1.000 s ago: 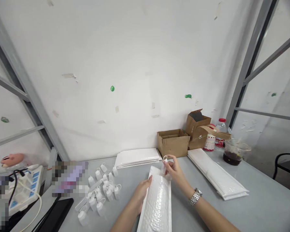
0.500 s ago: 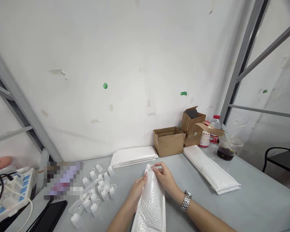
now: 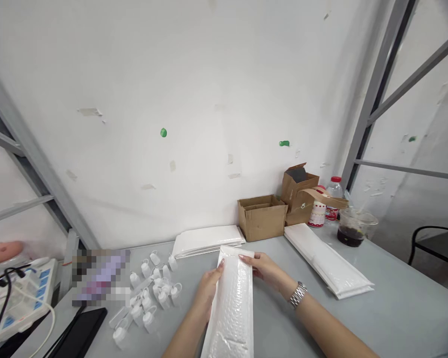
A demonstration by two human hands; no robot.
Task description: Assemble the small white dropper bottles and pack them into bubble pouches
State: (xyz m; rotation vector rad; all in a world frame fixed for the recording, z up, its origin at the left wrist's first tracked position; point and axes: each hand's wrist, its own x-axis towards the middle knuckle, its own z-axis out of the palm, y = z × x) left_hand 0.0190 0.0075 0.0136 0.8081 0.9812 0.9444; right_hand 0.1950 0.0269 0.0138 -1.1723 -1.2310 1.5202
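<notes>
A long white bubble mailer (image 3: 233, 303) lies lengthwise in front of me, its far end raised toward the wall. My left hand (image 3: 208, 288) grips its left edge, thumb on top and the other fingers underneath. On the opposite edge near the far corner, my right hand (image 3: 266, 267) pinches the mailer between thumb and fingers; a silver watch (image 3: 298, 294) is on that wrist. Flat white mailers (image 3: 209, 239) are stacked behind it, and another pile of mailers (image 3: 326, 258) rests to the right. Several small white capped bottles (image 3: 149, 318) stand and lie to the left.
An open cardboard box (image 3: 263, 221) and a brown bag (image 3: 300, 194) stand against the wall. Beside them are a red-capped bottle (image 3: 334, 194) and a plastic cup of dark liquid (image 3: 353, 233). At left lie a black phone (image 3: 80, 333) and a power strip (image 3: 41, 293).
My right hand has slid from the mailer's top end to its right edge. The far end now looks wider and flatter, no longer pinched together.
</notes>
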